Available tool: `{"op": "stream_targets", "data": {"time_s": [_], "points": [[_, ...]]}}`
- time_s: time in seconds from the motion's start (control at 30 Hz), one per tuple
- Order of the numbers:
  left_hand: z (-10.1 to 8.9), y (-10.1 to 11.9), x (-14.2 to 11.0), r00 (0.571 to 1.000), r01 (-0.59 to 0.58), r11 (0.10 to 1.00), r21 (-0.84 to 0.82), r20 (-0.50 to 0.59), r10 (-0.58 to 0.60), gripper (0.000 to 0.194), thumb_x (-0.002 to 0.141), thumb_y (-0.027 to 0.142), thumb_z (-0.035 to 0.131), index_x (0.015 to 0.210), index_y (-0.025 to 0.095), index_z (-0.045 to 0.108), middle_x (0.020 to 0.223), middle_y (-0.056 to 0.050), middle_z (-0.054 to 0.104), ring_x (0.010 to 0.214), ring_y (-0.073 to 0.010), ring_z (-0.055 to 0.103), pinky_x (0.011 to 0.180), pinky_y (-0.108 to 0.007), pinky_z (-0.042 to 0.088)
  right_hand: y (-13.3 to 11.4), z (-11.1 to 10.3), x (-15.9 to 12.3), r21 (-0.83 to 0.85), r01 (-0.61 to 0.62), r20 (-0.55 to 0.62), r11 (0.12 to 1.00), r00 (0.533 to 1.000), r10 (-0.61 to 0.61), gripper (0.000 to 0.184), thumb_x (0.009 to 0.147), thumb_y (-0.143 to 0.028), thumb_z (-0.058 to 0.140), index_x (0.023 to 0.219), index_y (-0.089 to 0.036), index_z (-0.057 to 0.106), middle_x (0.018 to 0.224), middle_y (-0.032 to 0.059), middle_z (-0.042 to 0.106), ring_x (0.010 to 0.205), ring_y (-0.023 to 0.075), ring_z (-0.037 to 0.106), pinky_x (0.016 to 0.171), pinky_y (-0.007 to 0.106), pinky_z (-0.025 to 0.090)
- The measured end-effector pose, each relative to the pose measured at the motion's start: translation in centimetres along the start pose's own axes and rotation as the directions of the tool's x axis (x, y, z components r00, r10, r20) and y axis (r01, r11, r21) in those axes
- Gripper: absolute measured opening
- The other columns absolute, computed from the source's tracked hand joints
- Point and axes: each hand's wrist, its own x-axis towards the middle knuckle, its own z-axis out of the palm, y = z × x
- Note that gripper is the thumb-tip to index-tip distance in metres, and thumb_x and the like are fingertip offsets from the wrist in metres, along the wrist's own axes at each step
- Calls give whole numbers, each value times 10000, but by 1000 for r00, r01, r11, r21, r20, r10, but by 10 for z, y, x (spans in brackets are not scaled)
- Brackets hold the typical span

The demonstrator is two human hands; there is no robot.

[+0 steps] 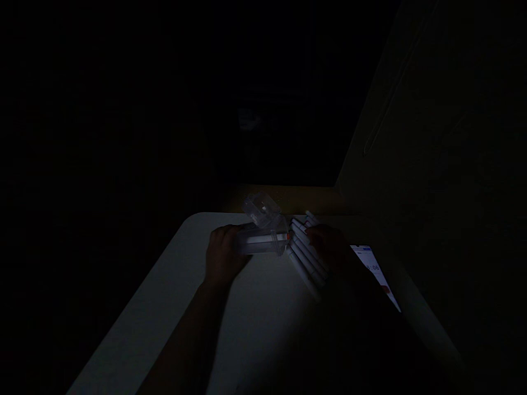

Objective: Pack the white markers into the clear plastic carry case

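Darkness swallows the left side and far background. The right hand (329, 247) is a dim shape, its fingers indistinct; its forearm hides part of the phone (373, 269). The surface (164, 307) runs off the bottom edge.

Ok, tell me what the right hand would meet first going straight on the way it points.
First, the right hand would likely meet the white pens at its fingertips, with the clear plastic case beyond; the dark leaves depth unclear.

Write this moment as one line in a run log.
Left hand: holds clear case | right hand: at white pen-like sticks | lit phone: on table | lighting: very dim
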Motion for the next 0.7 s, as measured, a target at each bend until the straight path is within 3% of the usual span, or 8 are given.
{"op": "stream_targets", "data": {"time_s": [0.2,0.3,0.43,0.7], "points": [[0,-1,-1,1000,6,1000,18,8,-6,518,695,341,689,1159,182,524,1105,-107,591,1039,-278,535,904,-404,443,8,-3,3,-64,1,-10,998,1000,-1,289,906,-163,444,1056,-179,691,1105,82,698,989,151,650,892,264,495],[2,-2,-1,1000,1,1000,14,-6,-1,502,697,344,687,1143,180,527,1094,-109,596,1027,-279,540,901,-406,448,13,-4,5,-96,-26,8,995,1000,27,212,922,-216,503,1058,-171,659,1089,72,680,973,147,640,892,318,513],[6,-5,-3,999,27,1000,9,18,-28,504,681,324,689,1137,168,541,1081,-117,604,1021,-286,538,898,-413,448,17,-10,3,-161,-83,11,983,996,86,295,919,-363,540,1127,-162,596,1149,68,615,988,163,611,867,375,531],[7,-8,-3,1000,23,1000,-3,-1,-23,476,680,306,681,1118,175,547,1066,-108,601,1000,-277,535,878,-402,449,25,-15,-7,-256,-165,-9,953,986,168,317,922,-368,530,1177,-185,572,1206,78,582,1023,173,593,881,381,524]]}}
